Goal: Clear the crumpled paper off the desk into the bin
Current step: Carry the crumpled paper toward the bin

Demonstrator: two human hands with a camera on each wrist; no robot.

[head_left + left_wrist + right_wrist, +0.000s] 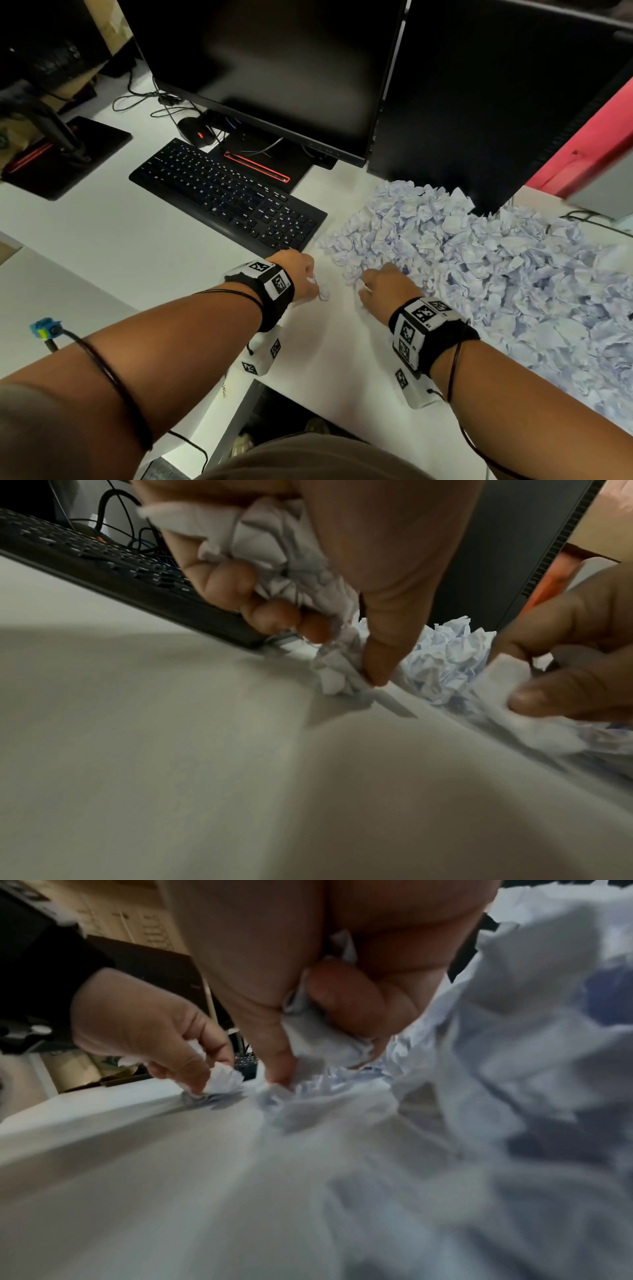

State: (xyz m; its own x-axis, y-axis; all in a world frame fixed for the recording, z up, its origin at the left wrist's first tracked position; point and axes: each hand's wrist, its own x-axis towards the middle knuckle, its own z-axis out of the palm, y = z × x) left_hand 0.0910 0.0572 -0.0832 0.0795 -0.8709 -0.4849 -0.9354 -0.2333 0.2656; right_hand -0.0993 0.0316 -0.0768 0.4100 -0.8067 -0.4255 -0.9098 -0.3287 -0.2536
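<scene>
- The white desk (102, 240) lay bare to the left of the hands and toward the near edge, where it broke into a dark gap beside the person's lap; that stretch gave free room.
- To the right, the heap of crumpled paper (479, 267) spread across the desk from the dark monitors back to the near right edge, leaving no bare surface there.
- A black keyboard (226, 195) sat just beyond the left hand, its near corner close to the knuckles; two dark monitors (274, 68) stood behind, the right one rising from the back of the heap. A mouse (197, 132) and loose cables lay behind the keyboard.
- The left hand (298, 274) had its fingers curled round a paper wad (274, 561), thumb tip down near the desk.
- The right hand (387, 287) was clamped on another paper ball (325, 1039) at the heap's near left fringe, just beside the left hand.
- The paper looked pale, bluish-white, sharply creased, in many small balls.
</scene>
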